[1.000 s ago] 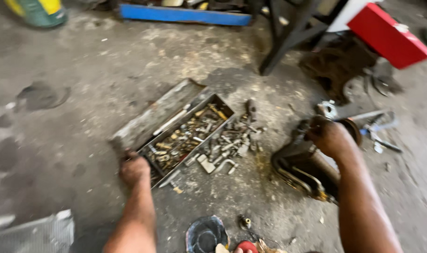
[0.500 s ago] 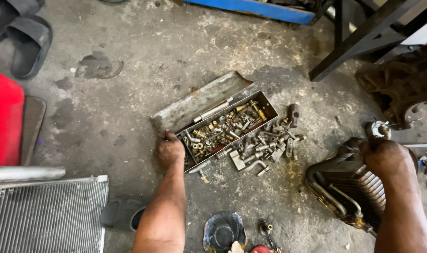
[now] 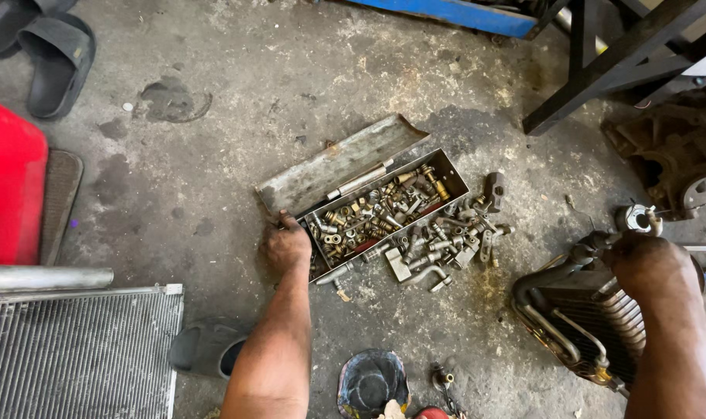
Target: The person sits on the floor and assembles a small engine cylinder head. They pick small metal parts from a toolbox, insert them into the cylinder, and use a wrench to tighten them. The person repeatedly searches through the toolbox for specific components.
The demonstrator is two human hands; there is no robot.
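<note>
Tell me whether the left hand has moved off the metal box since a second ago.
No. The left hand stays at the near corner of the metal box of fittings; only the camera view shifted.

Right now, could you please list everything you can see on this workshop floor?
metal box: one, grey, open, centre of floor, full of small fittings
lid: one, grey, lying open behind the box
loose fittings: many, grey and brass, spilled right of the box
coil with pipes: one, dark, lower right
radiator: one, silver, lower left
sandals: dark, top left
red panel: one, left edge
blue bar: one, top edge
black frame: one, top right
left hand: resting on the box's near corner
right hand: on top of the coil's pipes
</note>
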